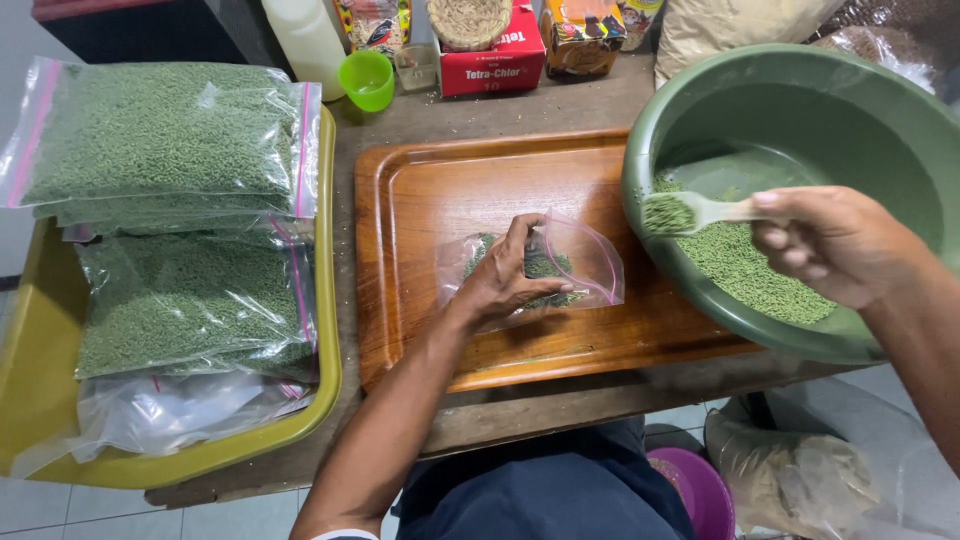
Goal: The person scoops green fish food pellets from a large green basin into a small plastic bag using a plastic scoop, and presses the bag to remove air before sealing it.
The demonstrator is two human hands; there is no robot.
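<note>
Head view. The left hand is resting on a small clear zip bag at centre frame, fingers closed on its near edge and holding the mouth apart; the bag is lying on the wooden tray and is already holding some green pellets. The right hand, at right of frame, is gripping a pale plastic scoop by the handle, fingers wrapped shut around it. The scoop is heaped with pellets and hanging over the green basin, above the pellet pile.

Orientation: the scoop's long axis is running roughly left-right across the frame, bowl end pointing left toward the bag, handle toward the right. The bag's mouth is facing right and slightly up-frame, toward the basin.

Risks, as judged: the scoop is heaped, so any tilt while crossing the basin rim is likely spilling pellets onto the tray. The bag mouth is being held by one hand only; if it is sagging shut, pellets are landing outside it.

Upper left: filled bags are stacked in a yellow tub.
</note>
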